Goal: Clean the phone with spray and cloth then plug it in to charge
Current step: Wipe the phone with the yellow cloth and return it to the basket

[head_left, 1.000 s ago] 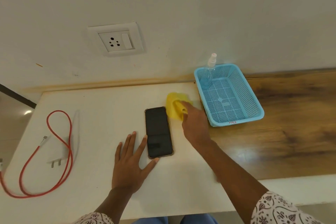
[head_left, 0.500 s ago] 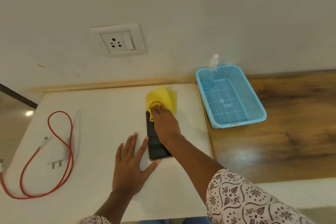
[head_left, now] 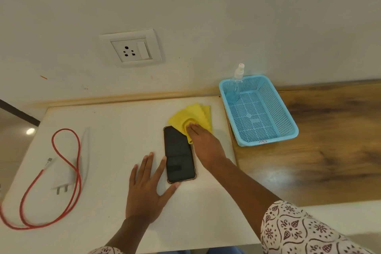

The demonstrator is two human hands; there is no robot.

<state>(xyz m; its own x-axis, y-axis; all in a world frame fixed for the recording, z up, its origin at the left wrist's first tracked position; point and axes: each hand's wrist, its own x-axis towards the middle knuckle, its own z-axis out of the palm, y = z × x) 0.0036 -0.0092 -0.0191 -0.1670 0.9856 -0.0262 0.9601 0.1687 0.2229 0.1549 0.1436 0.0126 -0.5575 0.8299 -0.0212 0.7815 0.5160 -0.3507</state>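
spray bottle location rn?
Head view, right of centre: the spray bottle stands upright in the far-left corner of the blue basket, against the wall, beyond the yellow cloth.

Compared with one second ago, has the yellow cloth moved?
Yes. The yellow cloth has moved left, away from the blue basket, and now overlaps the phone's top right corner.

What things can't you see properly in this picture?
Head view only:
- Yellow cloth: its near part is hidden under the right hand.
- Phone: top right corner covered by the cloth.
- Red cable: cut off at the left edge.
- Basket label: too small to read.
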